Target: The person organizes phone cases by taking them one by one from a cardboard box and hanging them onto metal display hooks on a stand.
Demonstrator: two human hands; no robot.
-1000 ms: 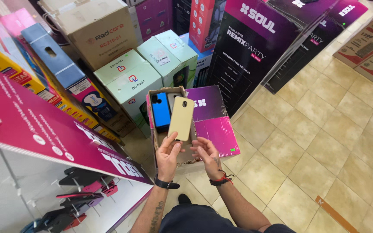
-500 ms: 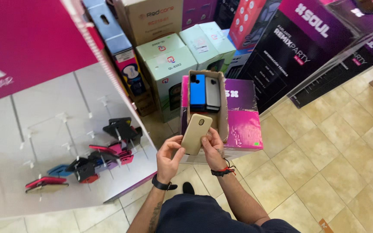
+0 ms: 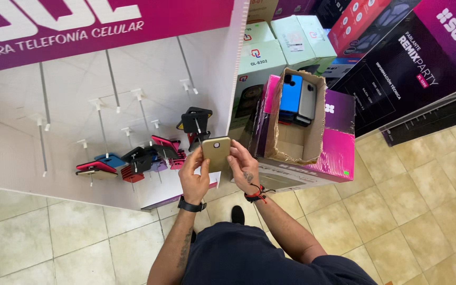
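Gold phone case (image 3: 217, 153); blue case (image 3: 292, 93) and grey case (image 3: 307, 100) in a brown carton (image 3: 317, 132); magenta-and-purple box (image 3: 339, 148); white rack (image 3: 133, 79) with magenta banner (image 3: 80, 26); beige tiled floor (image 3: 423, 211); black wristband (image 3: 191, 205); red bracelet (image 3: 255, 193)

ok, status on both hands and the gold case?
Left hand and right hand both grip the gold phone case, upright. Held before the white peg display, hung cases alongside. Nothing between case and pegs.

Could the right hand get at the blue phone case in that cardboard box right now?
Probably yes. The cardboard box is open on top, the blue phone case lies uncovered, but the right hand would first have to let go of the gold case.
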